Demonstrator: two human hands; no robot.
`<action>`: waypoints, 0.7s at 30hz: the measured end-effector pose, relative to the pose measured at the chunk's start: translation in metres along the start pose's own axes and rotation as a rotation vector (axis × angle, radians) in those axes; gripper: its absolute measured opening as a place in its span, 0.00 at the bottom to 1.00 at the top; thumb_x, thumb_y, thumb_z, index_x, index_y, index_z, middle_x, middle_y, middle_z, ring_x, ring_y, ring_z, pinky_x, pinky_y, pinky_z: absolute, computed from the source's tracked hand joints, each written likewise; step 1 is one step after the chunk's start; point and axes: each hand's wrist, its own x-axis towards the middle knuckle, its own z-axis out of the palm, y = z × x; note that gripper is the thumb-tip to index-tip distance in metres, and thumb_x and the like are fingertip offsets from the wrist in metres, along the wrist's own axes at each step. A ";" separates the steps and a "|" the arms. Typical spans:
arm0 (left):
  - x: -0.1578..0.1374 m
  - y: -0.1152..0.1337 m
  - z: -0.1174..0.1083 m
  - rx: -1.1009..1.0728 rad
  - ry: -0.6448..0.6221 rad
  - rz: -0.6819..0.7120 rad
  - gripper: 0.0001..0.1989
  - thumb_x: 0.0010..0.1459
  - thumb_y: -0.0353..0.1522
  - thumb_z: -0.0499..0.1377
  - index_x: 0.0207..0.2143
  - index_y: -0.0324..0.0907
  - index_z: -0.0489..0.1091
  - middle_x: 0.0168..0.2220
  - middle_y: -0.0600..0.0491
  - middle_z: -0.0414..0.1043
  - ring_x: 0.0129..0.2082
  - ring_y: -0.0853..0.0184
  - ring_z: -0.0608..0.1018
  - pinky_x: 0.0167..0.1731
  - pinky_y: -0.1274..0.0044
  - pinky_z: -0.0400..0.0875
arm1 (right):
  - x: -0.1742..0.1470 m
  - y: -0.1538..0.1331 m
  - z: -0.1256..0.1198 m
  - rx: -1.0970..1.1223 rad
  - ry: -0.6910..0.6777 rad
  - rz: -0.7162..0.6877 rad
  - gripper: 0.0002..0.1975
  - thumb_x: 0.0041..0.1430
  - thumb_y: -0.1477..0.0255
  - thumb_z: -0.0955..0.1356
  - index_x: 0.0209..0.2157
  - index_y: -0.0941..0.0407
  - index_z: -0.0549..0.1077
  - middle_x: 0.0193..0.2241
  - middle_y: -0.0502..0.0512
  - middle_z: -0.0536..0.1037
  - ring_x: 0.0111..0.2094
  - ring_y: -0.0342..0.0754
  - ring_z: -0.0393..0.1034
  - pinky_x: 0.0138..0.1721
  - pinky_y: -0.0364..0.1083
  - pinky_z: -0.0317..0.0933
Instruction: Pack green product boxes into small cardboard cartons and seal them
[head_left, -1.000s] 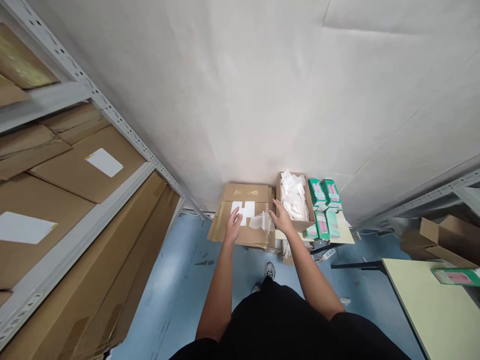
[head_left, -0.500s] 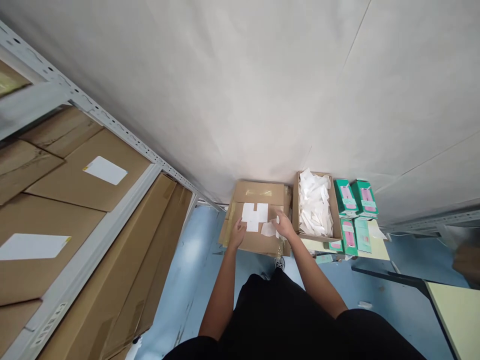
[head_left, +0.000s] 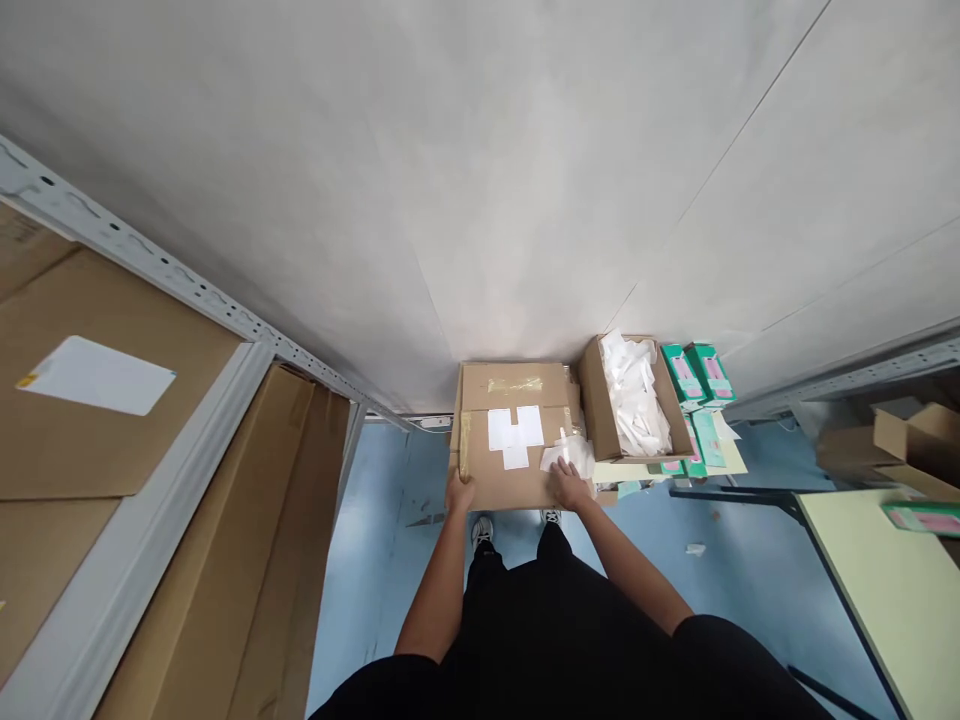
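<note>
In the head view a taped cardboard box (head_left: 487,485) lies in front of me, with several white paper slips (head_left: 515,456) on its top. My left hand (head_left: 459,493) grips the box at its near left corner, fingers on the top edge. Toward the near right side, my right hand (head_left: 568,485) rests with fingers stretched out. Its fingertips touch a thin, crumpled whitish piece (head_left: 577,450), which looks like plastic or paper. Just right of the box stands an open carton (head_left: 600,400) filled with white slips (head_left: 636,395).
Green and pink product boxes (head_left: 709,372) stand right of the carton. Metal shelving (head_left: 210,300) with large cardboard boxes (head_left: 187,540) runs along the left. A pale table (head_left: 855,570) is at lower right, open cartons (head_left: 915,440) behind it. A wall (head_left: 480,200) rises ahead.
My left hand has moved from the slips down to the box's near left corner. My right hand has lowered onto the whitish piece and the box's near side. The view has shifted right.
</note>
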 end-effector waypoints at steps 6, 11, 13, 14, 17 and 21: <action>0.019 -0.023 -0.011 0.078 -0.027 -0.056 0.21 0.46 0.30 0.65 0.46 0.42 0.75 0.41 0.43 0.81 0.54 0.50 0.79 0.52 0.66 0.69 | -0.034 0.020 0.025 0.084 0.275 0.299 0.38 0.56 0.73 0.67 0.69 0.55 0.61 0.71 0.74 0.56 0.72 0.70 0.51 0.64 0.73 0.51; 0.026 -0.026 -0.016 0.056 -0.073 -0.060 0.18 0.45 0.28 0.64 0.42 0.40 0.75 0.38 0.44 0.81 0.46 0.52 0.82 0.47 0.66 0.73 | -0.044 -0.010 0.014 0.040 0.373 0.215 0.36 0.56 0.77 0.67 0.68 0.60 0.64 0.70 0.72 0.59 0.71 0.65 0.54 0.68 0.62 0.53; 0.027 -0.025 -0.019 0.029 -0.111 -0.041 0.18 0.46 0.28 0.64 0.43 0.40 0.75 0.38 0.45 0.81 0.43 0.55 0.83 0.44 0.68 0.75 | -0.041 -0.027 0.015 0.065 0.412 0.142 0.37 0.56 0.77 0.67 0.68 0.58 0.64 0.71 0.67 0.59 0.71 0.61 0.54 0.68 0.59 0.56; 0.027 -0.025 -0.022 0.015 -0.133 -0.029 0.18 0.46 0.29 0.64 0.43 0.40 0.75 0.38 0.45 0.81 0.42 0.56 0.83 0.43 0.69 0.76 | -0.038 -0.034 0.016 0.084 0.430 0.130 0.37 0.56 0.76 0.67 0.69 0.57 0.63 0.71 0.65 0.59 0.71 0.61 0.54 0.68 0.58 0.57; 0.030 -0.025 -0.035 -0.025 -0.206 0.012 0.17 0.47 0.33 0.65 0.42 0.42 0.76 0.37 0.47 0.82 0.42 0.56 0.83 0.43 0.69 0.77 | -0.034 -0.046 0.026 0.126 0.469 0.140 0.39 0.54 0.75 0.67 0.69 0.56 0.63 0.69 0.63 0.62 0.70 0.60 0.56 0.67 0.59 0.58; 0.037 -0.019 -0.053 0.030 -0.224 0.093 0.15 0.51 0.35 0.63 0.43 0.45 0.77 0.38 0.47 0.83 0.46 0.53 0.83 0.47 0.66 0.75 | -0.038 -0.045 0.042 0.160 0.455 0.153 0.39 0.52 0.74 0.68 0.67 0.53 0.65 0.68 0.63 0.65 0.69 0.62 0.58 0.67 0.62 0.57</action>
